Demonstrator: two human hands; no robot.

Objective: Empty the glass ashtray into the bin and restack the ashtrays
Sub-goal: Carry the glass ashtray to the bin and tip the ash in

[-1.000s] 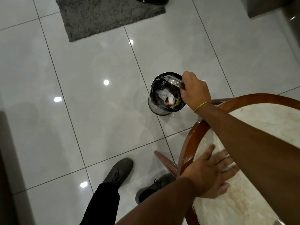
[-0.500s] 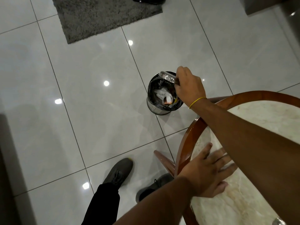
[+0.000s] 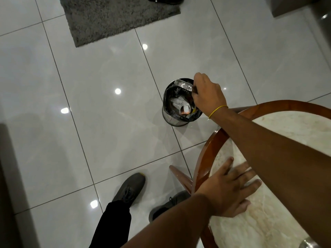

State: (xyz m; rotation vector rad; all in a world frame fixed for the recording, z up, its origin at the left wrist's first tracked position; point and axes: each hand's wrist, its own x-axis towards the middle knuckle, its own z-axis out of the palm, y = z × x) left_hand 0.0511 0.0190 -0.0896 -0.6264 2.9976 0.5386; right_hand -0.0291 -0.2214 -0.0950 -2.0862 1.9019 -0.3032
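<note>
Right hand [image 3: 208, 94] grips the clear glass ashtray [image 3: 183, 85] by its edge, fingers curled round it, tilted over the open mouth of the small round perforated metal bin [image 3: 169, 119] on the glossy white tile floor [image 3: 89, 104]. Bin holds crumpled paper and scraps (dark liner inside). Left hand [image 3: 231, 190] lies flat, fingers spread, holding nothing, on the round cream marble tabletop with a reddish wooden rim [image 3: 202, 158]. Grey shaggy rug [image 3: 114, 17] well apart, at top of view.
</note>
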